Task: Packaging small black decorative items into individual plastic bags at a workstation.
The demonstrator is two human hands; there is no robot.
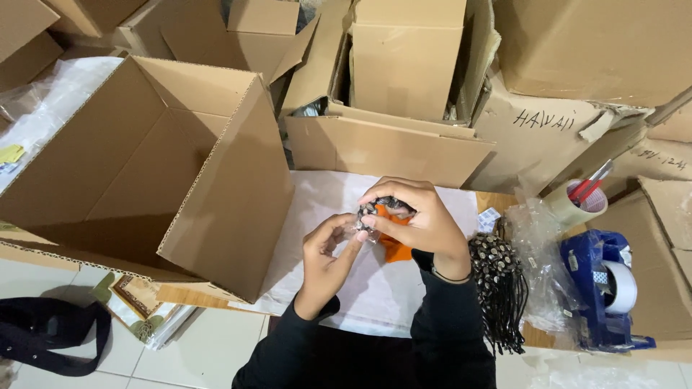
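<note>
Single view, head-mounted: the scene is looked down upon steeply from above the person's own forearms, at close range. The white sheet-covered work surface [317,194] is faced, with open brown corrugated cardboard boxes [144,158] framed beyond and pale floor tiles [209,353] nearest.

Long black sleeves cover both arms; a thin black band [450,277] circles the right wrist.

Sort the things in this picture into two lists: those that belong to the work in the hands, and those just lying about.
In use:
left hand
right hand
small dark beaded bundle, held by both hands
clear wrapper at the bundle
orange piece beneath the hands
white sheet

Lying about:
pile of dark beaded cords
blue tape dispenser
tape roll
open cardboard box
black strap
</note>
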